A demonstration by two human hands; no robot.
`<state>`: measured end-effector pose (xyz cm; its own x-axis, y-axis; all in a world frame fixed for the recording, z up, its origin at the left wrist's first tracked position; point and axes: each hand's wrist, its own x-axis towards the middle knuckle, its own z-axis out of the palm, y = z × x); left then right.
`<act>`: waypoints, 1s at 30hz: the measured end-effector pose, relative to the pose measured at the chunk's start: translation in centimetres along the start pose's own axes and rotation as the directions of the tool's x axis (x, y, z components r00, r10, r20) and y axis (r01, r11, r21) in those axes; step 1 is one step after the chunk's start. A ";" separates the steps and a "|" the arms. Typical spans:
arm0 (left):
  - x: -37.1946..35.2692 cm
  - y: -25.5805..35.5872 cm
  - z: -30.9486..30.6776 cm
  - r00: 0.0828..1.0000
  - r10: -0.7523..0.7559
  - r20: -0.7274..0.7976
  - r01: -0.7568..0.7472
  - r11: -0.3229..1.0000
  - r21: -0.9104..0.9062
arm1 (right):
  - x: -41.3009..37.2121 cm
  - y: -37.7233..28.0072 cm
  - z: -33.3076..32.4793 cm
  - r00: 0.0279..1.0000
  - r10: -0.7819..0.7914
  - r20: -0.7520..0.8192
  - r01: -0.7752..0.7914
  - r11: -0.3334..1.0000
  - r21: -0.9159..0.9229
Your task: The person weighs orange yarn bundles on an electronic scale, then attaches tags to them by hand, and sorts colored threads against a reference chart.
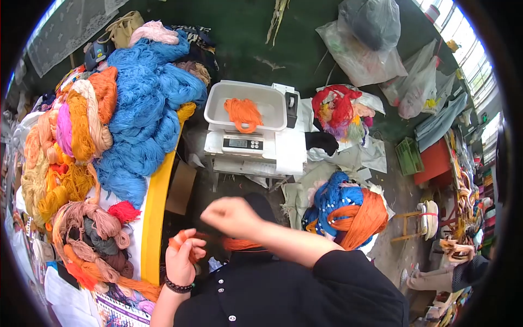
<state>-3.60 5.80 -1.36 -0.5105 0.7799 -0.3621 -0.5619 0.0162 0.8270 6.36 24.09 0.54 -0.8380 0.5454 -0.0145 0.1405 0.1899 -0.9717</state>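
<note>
My left hand (184, 256), a dark beaded bracelet on its wrist, curls its fingers round some orange yarn (175, 241). Close by, my right hand (231, 218) is closed in a fist with its back upward; whatever it grips is hidden. Across my lap, below the right wrist, lies more orange yarn (242, 244), partly covered by the forearm. In front of me an orange skein (243, 114) rests in a white plastic tub (218, 121) on a digital scale (242, 143).
Blue hanks (144, 103) and mixed coloured skeins (81, 131) pile on the yellow-edged table (154, 218) at left. Blue and orange bundles (357, 218) sit on sacking at right. Plastic bags (370, 38) lie farther back. Another person's legs (436, 279) show at far right.
</note>
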 end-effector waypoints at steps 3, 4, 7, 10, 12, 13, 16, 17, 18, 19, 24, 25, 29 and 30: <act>0.0 0.3 1.9 0.993 0.077 0.086 -0.078 0.997 0.009 | -2.7 -0.2 3.4 0.984 -0.156 0.091 0.123 0.947 0.295; -0.4 0.5 2.4 0.997 0.053 0.062 -0.058 0.995 0.084 | -3.2 -0.6 3.7 0.986 -0.038 0.164 -0.030 0.918 0.396; -0.9 -0.6 2.3 0.980 0.145 0.134 -0.170 0.965 0.201 | -3.8 -0.6 3.5 0.943 0.117 0.312 -0.275 0.802 0.530; -2.0 -0.2 2.8 0.980 0.132 0.151 -0.158 0.971 0.177 | -4.3 -1.1 3.3 0.924 0.135 0.357 -0.320 0.783 0.534; -2.3 -0.3 2.6 0.976 0.125 0.176 -0.144 0.985 0.097 | -4.6 -1.5 3.3 0.935 0.141 0.325 -0.306 0.786 0.538; -2.4 -0.3 2.5 0.977 0.123 0.176 -0.141 0.985 0.098 | -4.7 -1.5 3.4 0.935 0.143 0.325 -0.307 0.784 0.539; -2.4 -0.8 1.9 0.975 0.197 0.101 -0.204 0.977 0.062 | -4.9 -1.2 3.9 0.975 -0.004 0.223 -0.090 0.908 0.410; -2.2 -1.2 1.8 0.976 0.195 0.100 -0.202 0.977 0.064 | -4.9 -1.1 4.1 0.979 -0.039 0.199 -0.044 0.916 0.398; -2.1 -1.5 1.8 0.967 0.251 0.047 -0.255 0.963 0.088 | -5.0 -1.0 4.2 0.982 -0.073 0.176 -0.001 0.923 0.385; -2.1 -1.7 1.8 0.952 0.307 -0.005 -0.305 0.946 0.115 | -5.1 -1.1 4.3 0.982 -0.070 0.178 -0.004 0.922 0.387; -2.2 -1.5 2.1 0.960 0.279 -0.033 -0.274 0.956 0.100 | -4.9 -1.7 3.8 0.949 0.038 0.314 -0.219 0.794 0.567; -2.3 -0.9 2.5 0.971 0.239 0.002 -0.239 0.969 0.069 | -4.8 -0.9 3.9 0.951 0.038 0.308 -0.217 0.791 0.572; -2.8 0.0 2.9 0.990 0.141 0.012 -0.141 0.986 0.083 | -4.9 -1.3 3.3 0.933 0.046 0.356 -0.272 0.737 0.619; -2.8 -0.1 2.8 0.990 0.138 0.005 -0.138 0.987 0.082 | -4.9 -1.6 3.5 0.938 0.079 0.338 -0.293 0.702 0.649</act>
<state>-0.29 5.43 0.78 -0.5799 0.7780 -0.2418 -0.4307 -0.0409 0.9016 8.42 18.30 1.31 -0.9530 0.2509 -0.1697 0.0016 -0.5561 -0.8311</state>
